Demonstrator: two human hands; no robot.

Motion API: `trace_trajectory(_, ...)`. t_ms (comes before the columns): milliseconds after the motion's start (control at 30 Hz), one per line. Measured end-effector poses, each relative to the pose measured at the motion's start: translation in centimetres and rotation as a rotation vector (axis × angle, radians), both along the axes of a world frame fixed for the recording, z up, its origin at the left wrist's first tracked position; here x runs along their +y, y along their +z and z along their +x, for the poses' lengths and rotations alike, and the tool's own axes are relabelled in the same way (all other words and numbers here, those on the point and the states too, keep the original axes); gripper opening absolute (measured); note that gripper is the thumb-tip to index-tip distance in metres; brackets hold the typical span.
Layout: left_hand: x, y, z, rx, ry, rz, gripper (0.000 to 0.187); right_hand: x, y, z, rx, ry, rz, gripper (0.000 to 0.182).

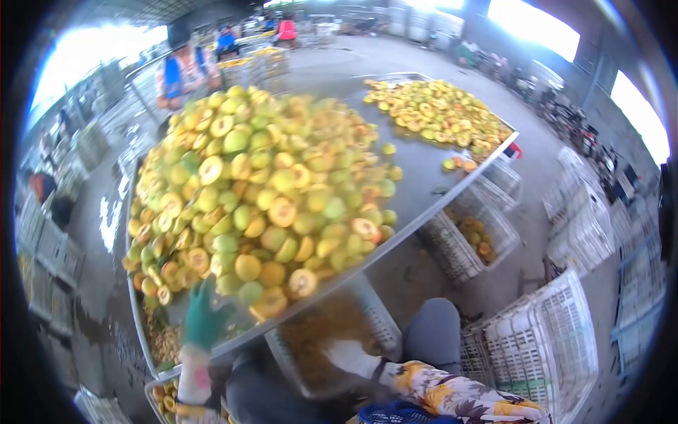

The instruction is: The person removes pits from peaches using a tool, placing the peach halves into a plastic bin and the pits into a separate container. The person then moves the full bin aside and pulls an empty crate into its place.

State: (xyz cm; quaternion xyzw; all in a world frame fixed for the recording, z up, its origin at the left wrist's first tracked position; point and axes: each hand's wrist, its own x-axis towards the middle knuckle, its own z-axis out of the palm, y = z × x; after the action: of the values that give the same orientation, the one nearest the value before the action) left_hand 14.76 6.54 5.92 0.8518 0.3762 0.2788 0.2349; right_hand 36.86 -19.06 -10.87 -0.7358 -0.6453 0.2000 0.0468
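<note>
Reaching with the left hand [203, 316] near halved peaches [282, 211] heaped left of center on the surface [417, 164], spreading its released fingers; holding the right hand [353, 357] over a crate [385, 325] at bottom center, too blurred to tell whether gripping anything. Already showing many cut faces, yet apparently leaving much of the heap unhandled.

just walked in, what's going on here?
Someone is at a table heaped with yellow-green fruit, some cut open. Their green-gloved left hand is at the pile's near edge, fingers spread. The pale-gloved right hand is blurred over a crate; can't tell if it holds anything. A smaller pile sits farther off.
</note>
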Motion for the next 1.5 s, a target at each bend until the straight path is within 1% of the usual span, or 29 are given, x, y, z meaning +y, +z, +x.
trace_trajectory(67,2.8,-3.4,5.0,0.193,-0.082,0.204,0.043,-2.0,-5.2,0.6,0.089,0.020,-0.017,0.028)
trace_trajectory(133,7.6,-6.1,4.9,0.214,-0.077,0.097,0.044,-2.2,-5.7,-0.4,0.042,-0.047,0.146,0.027)
trace_trajectory(167,8.0,-7.6,4.6,0.221,-0.063,0.027,0.045,-2.7,-5.4,-0.6,0.012,-0.068,0.211,0.026)
trace_trajectory(200,7.2,-8.5,4.9,0.181,-0.026,0.053,0.043,-2.3,-2.0,-0.8,0.170,-0.155,0.221,0.023)
trace_trajectory(233,6.5,-9.0,5.0,0.142,0.014,0.082,0.042,-2.2,1.3,-1.2,0.219,-0.134,0.298,0.023)
trace_trajectory(267,6.3,-10.1,4.7,0.081,0.091,0.006,0.040,-2.3,4.2,-1.6,0.265,-0.107,0.377,0.023)
trace_trajectory(300,6.1,-11.2,4.3,0.011,0.168,-0.067,0.038,-2.5,5.7,-1.9,0.311,-0.078,0.453,0.022)
trace_trajectory(367,9.9,-16.1,2.4,-0.178,0.390,-0.433,0.035,-3.2,4.7,-2.3,0.322,-0.028,0.370,0.022)
trace_trajectory(400,11.6,-19.4,1.1,-0.098,0.394,-0.095,0.031,-3.6,4.4,-2.6,0.332,0.002,0.324,0.022)
trace_trajectory(433,10.1,-17.6,1.4,-0.177,0.387,-0.148,0.033,-4.5,6.0,-2.0,0.231,0.030,0.241,0.023)
trace_trajectory(467,8.0,-14.8,1.7,-0.278,0.349,-0.232,0.034,-5.1,5.0,-1.4,0.038,0.137,0.500,0.024)
trace_trajectory(533,2.7,-9.7,0.2,-0.564,0.272,-0.511,0.037,-6.5,5.5,-1.8,-0.038,0.082,0.571,0.022)
trace_trajectory(567,-0.5,-7.1,-0.6,-0.712,0.217,-0.669,0.040,-6.6,7.7,-1.6,0.054,-0.065,0.360,0.022)
trace_trajectory(600,-3.4,-4.7,-1.0,-0.851,0.175,-0.805,0.042,-6.3,7.7,-0.7,0.047,0.002,0.205,0.023)
trace_trajectory(633,-6.1,-2.7,-1.3,-0.956,0.134,-0.922,0.044,-5.6,5.1,1.0,-0.027,0.271,0.049,0.025)
trace_trajectory(700,-10.6,-0.3,-1.0,-1.096,0.063,-1.122,0.050,-5.0,4.8,0.8,0.128,-0.127,0.053,0.030)
trace_trajectory(767,-13.4,0.8,0.0,-1.163,0.067,-1.218,0.055,-4.3,8.9,-0.1,0.488,-0.267,0.303,0.039)
trace_trajectory(800,-14.7,0.9,0.5,-1.166,0.086,-1.234,0.058,-4.1,11.1,-0.8,0.637,-0.275,0.226,0.037)
trace_trajectory(833,-16.0,1.3,1.3,-1.170,0.103,-1.233,0.061,-4.0,13.5,-1.3,0.779,-0.289,0.152,0.035)
trace_trajectory(867,-17.2,1.3,1.9,-1.159,0.101,-1.220,0.064,-4.2,16.1,-2.1,0.747,-0.195,0.252,0.031)
trace_trajectory(967,-19.3,-0.9,3.1,-1.312,0.153,-1.110,0.060,-4.6,18.6,-4.8,0.737,-0.005,0.434,0.023)
trace_trajectory(1000,-19.8,-1.1,3.5,-1.359,0.148,-1.081,0.058,-4.3,18.3,-5.4,0.597,0.051,0.596,0.020)
trace_trajectory(1067,-20.4,-2.4,4.3,-1.206,0.134,-0.823,0.054,-3.6,18.9,-6.3,0.430,0.059,0.540,0.019)
trace_trajectory(1100,-20.6,-2.6,3.9,-1.176,0.113,-0.788,0.050,-3.3,19.2,-6.6,0.349,0.066,0.512,0.019)
trace_trajectory(1133,-20.8,-2.6,3.5,-1.147,0.092,-0.753,0.046,-3.0,18.9,-6.7,0.341,0.082,0.542,0.018)
trace_trajectory(1233,-21.1,-2.3,3.3,-1.054,0.179,-0.682,0.043,-2.9,19.3,-7.1,0.457,0.072,0.515,0.018)
trace_trajectory(1367,-21.5,-2.4,4.0,-0.974,0.307,-0.385,0.036,-2.5,18.7,-7.3,0.561,0.062,0.443,0.018)
trace_trajectory(1467,-22.1,-0.2,4.0,-0.937,0.409,-0.512,0.033,-2.2,18.6,-7.0,0.535,0.148,0.412,0.021)
trace_trajectory(1500,-22.1,0.4,3.7,-0.807,0.382,-0.630,0.032,-2.1,19.2,-6.5,0.521,0.190,0.374,0.022)
